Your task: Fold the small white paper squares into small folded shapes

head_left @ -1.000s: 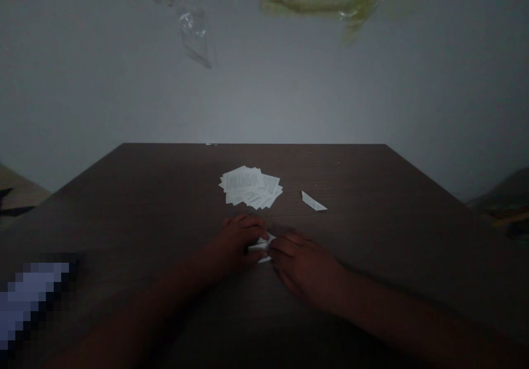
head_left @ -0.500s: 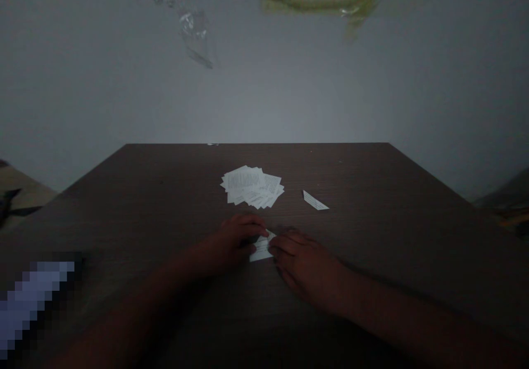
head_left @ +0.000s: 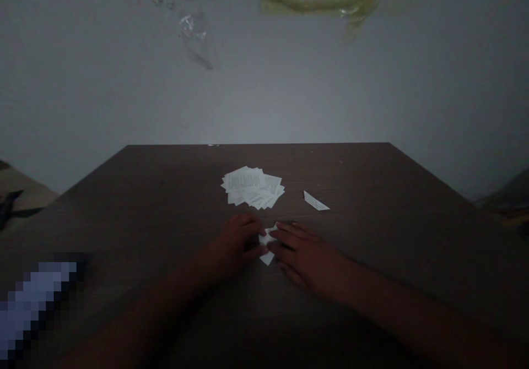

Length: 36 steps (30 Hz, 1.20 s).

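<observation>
A small white paper slip [head_left: 266, 242] lies on the dark wooden table [head_left: 157, 204] between my two hands. My left hand [head_left: 238, 240] presses on its left side with curled fingers. My right hand [head_left: 300, 253] covers its right side, fingertips pinching the paper's edge. Most of the slip is hidden under the fingers. Just beyond the hands sits a loose pile of printed white slips [head_left: 252, 186]. A single narrow slip [head_left: 316, 200] lies to the right of the pile.
A pixelated pale object [head_left: 35, 297] rests at the table's near left edge. A grey wall rises behind the table, with clear plastic [head_left: 194, 27] and a yellowish plastic strip [head_left: 322, 0] hanging on it. Dim clutter shows past both table sides.
Both hands have shifted slightly on the slip. The paper's visible shape changed from a flat strip to a narrower folded piece with a corner pointing down.
</observation>
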Each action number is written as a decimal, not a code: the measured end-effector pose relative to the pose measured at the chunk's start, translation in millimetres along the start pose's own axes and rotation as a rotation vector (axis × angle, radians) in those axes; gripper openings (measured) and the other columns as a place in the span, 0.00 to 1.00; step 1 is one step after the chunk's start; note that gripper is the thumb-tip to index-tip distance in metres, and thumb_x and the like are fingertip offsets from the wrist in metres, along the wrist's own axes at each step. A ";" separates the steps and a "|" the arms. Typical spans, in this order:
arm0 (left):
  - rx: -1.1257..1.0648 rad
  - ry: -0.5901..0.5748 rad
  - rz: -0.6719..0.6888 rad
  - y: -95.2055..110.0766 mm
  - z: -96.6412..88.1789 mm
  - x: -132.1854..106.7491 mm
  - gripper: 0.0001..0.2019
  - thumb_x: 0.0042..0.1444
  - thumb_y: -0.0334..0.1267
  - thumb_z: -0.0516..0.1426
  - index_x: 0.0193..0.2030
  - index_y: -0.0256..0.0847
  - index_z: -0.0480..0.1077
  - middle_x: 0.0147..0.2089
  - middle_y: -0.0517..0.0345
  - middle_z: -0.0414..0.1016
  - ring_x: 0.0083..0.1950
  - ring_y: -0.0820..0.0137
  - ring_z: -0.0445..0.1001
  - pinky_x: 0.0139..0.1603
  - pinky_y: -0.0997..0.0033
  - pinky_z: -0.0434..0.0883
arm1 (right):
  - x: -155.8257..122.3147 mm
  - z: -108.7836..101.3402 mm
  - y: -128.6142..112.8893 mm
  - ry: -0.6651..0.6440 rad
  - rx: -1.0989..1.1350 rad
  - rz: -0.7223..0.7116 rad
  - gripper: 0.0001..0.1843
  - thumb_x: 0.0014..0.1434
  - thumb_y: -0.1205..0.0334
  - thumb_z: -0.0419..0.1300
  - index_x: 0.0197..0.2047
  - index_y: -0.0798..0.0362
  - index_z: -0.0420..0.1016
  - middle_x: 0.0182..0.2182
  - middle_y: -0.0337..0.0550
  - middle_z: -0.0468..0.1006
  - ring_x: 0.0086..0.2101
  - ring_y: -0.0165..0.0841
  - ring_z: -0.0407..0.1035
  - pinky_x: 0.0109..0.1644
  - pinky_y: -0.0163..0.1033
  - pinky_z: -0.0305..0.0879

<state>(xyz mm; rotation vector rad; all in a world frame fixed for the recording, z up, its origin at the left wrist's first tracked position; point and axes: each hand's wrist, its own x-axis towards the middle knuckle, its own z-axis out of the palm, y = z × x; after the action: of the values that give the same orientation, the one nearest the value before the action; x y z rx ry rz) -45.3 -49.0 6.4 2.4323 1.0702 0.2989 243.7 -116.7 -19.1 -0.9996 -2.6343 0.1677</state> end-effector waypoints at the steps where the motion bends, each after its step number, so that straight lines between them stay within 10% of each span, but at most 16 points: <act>1: 0.008 0.003 -0.019 0.2 1.2 1.5 0.13 0.75 0.32 0.73 0.63 0.45 0.87 0.70 0.47 0.88 0.74 0.47 0.86 0.82 0.43 0.81 | -0.6 -0.2 0.9 -0.002 0.003 0.004 0.26 0.86 0.64 0.70 0.82 0.54 0.86 0.80 0.64 0.86 0.84 0.61 0.75 0.87 0.72 0.77; 13: 0.025 0.010 -0.046 -10.2 8.9 4.7 0.14 0.74 0.35 0.76 0.63 0.49 0.88 0.72 0.49 0.88 0.74 0.45 0.85 0.80 0.36 0.81 | 1.4 -38.0 19.4 -0.157 -0.112 0.371 0.27 0.87 0.58 0.69 0.83 0.31 0.89 0.93 0.50 0.68 0.88 0.74 0.63 0.83 0.88 0.74; 26: 0.109 0.055 -0.084 15.7 7.6 2.9 0.11 0.73 0.34 0.75 0.58 0.47 0.85 0.67 0.50 0.90 0.71 0.47 0.86 0.77 0.45 0.81 | 1.3 -19.9 22.9 -0.069 -0.064 0.217 0.27 0.87 0.63 0.65 0.83 0.49 0.87 0.86 0.62 0.78 0.85 0.67 0.70 0.86 0.82 0.73; 36: 0.042 0.057 -0.091 6.7 5.1 7.4 0.10 0.72 0.31 0.72 0.56 0.48 0.88 0.68 0.52 0.93 0.72 0.50 0.88 0.78 0.50 0.81 | -1.5 -7.4 14.6 -0.108 -0.015 0.188 0.30 0.90 0.52 0.68 0.88 0.44 0.81 0.88 0.60 0.77 0.85 0.68 0.70 0.85 0.81 0.75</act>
<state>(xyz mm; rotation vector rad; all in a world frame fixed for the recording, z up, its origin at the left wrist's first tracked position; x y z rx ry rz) -34.1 -49.2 5.4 2.4157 1.2199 0.3207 256.4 -106.8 -15.6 -1.2772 -2.6367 0.2518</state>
